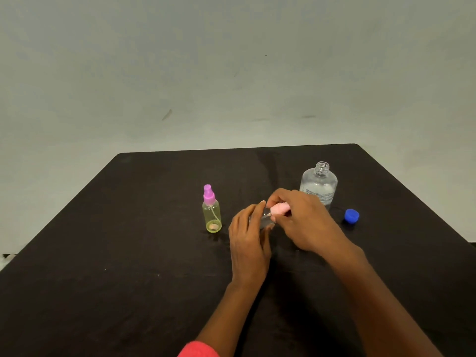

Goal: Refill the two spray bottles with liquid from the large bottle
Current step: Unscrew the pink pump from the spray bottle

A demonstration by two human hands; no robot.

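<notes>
Black worktop (pixel 128 253) against a plain grey wall. Small clear spray bottle (pixel 266 220) held just above the worktop centre, tilted: left hand (pixel 248 243) wrapped around its body, right hand (pixel 301 222) closed on its pink spray top (pixel 280 209). Whether the top is seated or loose cannot be told. Second spray bottle (pixel 212 218), yellowish with purple top, stands upright just left of the hands. Large clear bottle (pixel 319 185) stands uncapped behind the right hand. Blue cap (pixel 351 215) lies on the worktop to its right, apart. Red sleeve (pixel 198 350) at lower edge.
</notes>
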